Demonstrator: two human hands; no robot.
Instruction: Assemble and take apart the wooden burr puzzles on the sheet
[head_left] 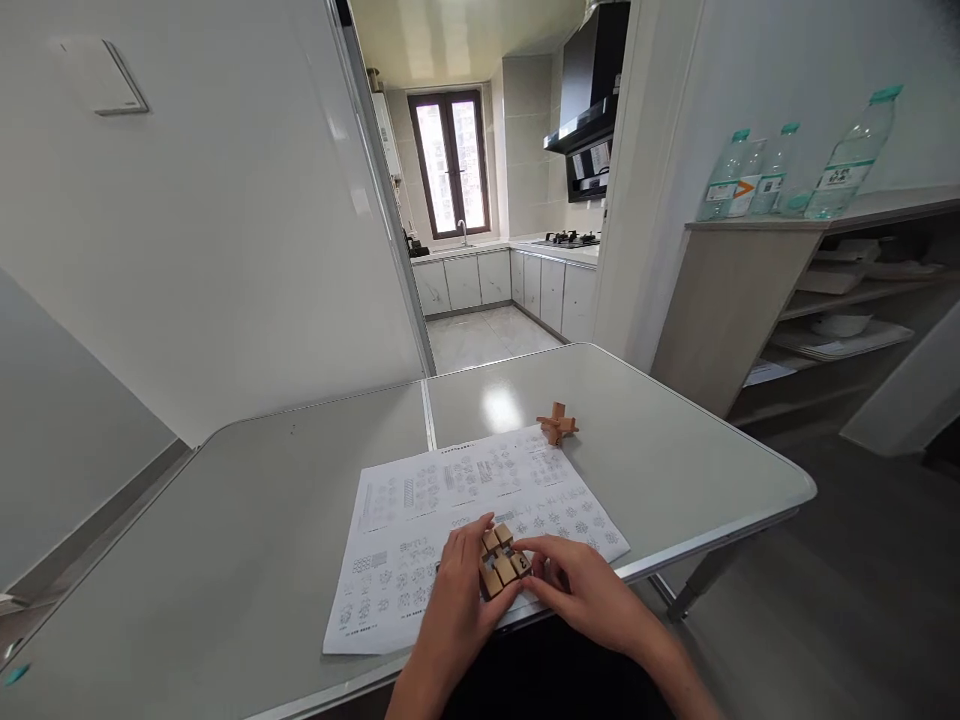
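Note:
A puzzle of small light wooden blocks (505, 569) is held between my two hands, above the near edge of a printed sheet. My left hand (463, 580) grips its left side, with the thumb along the bottom edge. The fingers of my right hand (571, 580) pinch its right side, by a block with a dark mark like a 3. Small gaps show between some blocks. The white sheet (382, 520) lies on the table and carries many small diagrams. At the sheet's far right corner rests an interlocked wooden burr puzzle (557, 424), touched by neither hand.
The pale table (262, 540) has a raised metal rim. On the right, a shelf unit (742, 290) holds several plastic bottles (847, 165), papers and a bowl. Beyond the table, a doorway opens onto a kitchen with a window.

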